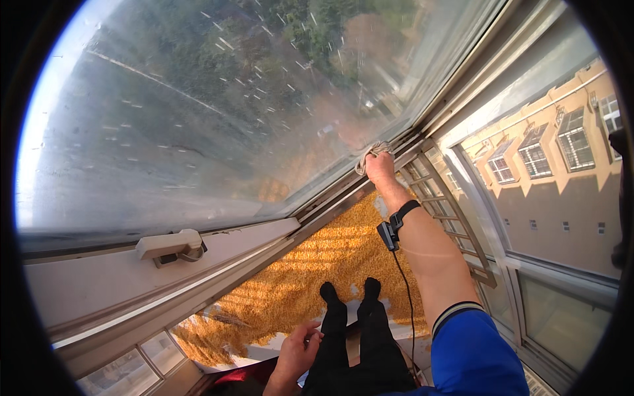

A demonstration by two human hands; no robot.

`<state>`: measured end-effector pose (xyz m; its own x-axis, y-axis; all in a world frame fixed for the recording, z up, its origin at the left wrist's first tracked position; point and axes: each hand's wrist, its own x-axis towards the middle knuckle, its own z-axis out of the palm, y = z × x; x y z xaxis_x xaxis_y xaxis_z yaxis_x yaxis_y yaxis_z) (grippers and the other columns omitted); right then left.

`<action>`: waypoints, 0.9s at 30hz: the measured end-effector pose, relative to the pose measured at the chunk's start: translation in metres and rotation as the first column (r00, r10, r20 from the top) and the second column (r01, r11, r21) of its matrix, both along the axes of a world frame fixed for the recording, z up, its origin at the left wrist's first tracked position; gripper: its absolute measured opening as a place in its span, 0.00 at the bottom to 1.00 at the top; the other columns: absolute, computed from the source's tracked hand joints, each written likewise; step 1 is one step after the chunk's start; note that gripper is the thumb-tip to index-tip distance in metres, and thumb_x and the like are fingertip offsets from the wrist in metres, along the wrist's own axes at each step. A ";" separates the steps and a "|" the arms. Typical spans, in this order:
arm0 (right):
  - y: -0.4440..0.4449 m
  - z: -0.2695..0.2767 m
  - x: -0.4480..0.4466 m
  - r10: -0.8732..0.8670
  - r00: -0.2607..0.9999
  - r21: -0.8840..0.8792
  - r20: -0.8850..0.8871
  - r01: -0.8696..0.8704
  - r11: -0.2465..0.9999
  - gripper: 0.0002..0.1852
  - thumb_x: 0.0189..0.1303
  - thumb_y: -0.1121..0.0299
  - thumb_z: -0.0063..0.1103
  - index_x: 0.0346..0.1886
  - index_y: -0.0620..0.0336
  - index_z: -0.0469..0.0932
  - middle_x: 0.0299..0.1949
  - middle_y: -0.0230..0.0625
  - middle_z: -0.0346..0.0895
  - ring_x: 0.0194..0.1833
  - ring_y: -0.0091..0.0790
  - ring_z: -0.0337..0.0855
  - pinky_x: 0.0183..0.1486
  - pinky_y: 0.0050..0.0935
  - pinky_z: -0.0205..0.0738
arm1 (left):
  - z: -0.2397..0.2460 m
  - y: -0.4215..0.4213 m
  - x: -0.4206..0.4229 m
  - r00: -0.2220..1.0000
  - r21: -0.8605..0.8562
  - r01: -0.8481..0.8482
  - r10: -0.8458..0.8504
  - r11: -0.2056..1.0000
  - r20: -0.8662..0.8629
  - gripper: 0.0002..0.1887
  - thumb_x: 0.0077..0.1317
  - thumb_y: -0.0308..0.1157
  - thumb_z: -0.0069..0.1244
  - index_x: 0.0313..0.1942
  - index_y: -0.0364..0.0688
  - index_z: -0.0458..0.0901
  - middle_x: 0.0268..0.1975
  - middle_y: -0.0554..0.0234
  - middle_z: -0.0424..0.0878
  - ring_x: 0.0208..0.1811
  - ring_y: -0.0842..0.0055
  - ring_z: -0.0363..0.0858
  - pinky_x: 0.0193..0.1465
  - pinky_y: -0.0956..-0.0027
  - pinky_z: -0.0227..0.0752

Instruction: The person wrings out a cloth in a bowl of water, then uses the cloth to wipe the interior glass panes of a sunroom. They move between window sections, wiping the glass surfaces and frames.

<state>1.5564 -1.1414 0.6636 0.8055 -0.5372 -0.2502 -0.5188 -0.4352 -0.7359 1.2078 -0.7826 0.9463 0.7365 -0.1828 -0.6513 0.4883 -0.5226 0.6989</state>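
My right hand (380,169) grips a bunched, pale cloth (377,147) and presses it against the lower corner of a large glass window pane (198,148). The cloth lies where the glass meets the metal window frame (342,184). Whitish streaks and spots mark the pane, and trees show through it. Lower down, in front of my dark trousers, my left hand (299,349) hangs with loosely bent fingers and nothing visible in it. A beige window handle (171,246) sits on the frame at the left.
Yellow grains, apparently corn kernels (342,242), cover much of the floor far below, around my dark-clad feet (329,292). A ladder-like metal rack (448,218) stands right of my forearm. From my wrist device (390,232) hangs a black cable (408,292). Right lie more window panes (559,312).
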 end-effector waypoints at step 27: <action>0.116 0.445 -0.081 0.376 0.699 0.675 0.608 -0.705 0.217 0.16 0.70 0.73 0.54 0.57 0.64 0.83 0.47 0.30 0.86 0.46 0.24 0.84 0.52 0.28 0.80 | 0.115 -0.062 -0.025 0.980 -0.067 0.013 0.001 0.998 0.201 0.15 0.77 0.26 0.52 0.61 0.36 0.81 0.43 0.55 0.90 0.44 0.71 0.90 0.44 0.68 0.82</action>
